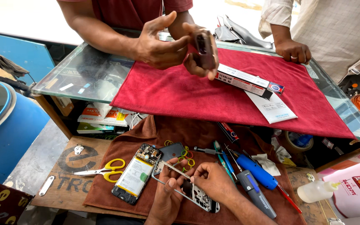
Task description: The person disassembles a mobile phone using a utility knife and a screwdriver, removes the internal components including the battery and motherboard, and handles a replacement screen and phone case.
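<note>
At the near edge, the left hand (165, 199) and the right hand (213, 180) are working close together on a phone frame (188, 189), both pinching it with the fingertips closed on its thin metal edge. The frame is lying tilted on a brown cloth (205, 137) that is covering the low table (69, 175). Just to the left of the frame, an opened phone (136, 175) with its battery showing is resting flat, and yellow scissors (105, 170) are lying further left, partly on the cloth. To the right, a blue tool (255, 168) and a grey screwdriver (255, 193) are lying side by side, and a small white bottle (316, 191) is standing well apart at the right. Further away, a glass counter (84, 71) is carrying a red cloth (180, 91) with a long box (246, 82) and a white paper (273, 108) on it. Above the red cloth, another person's 2 hands (163, 41) are holding a dark phone (205, 50), and a third person's hand (293, 51) is resting on the far edge
</note>
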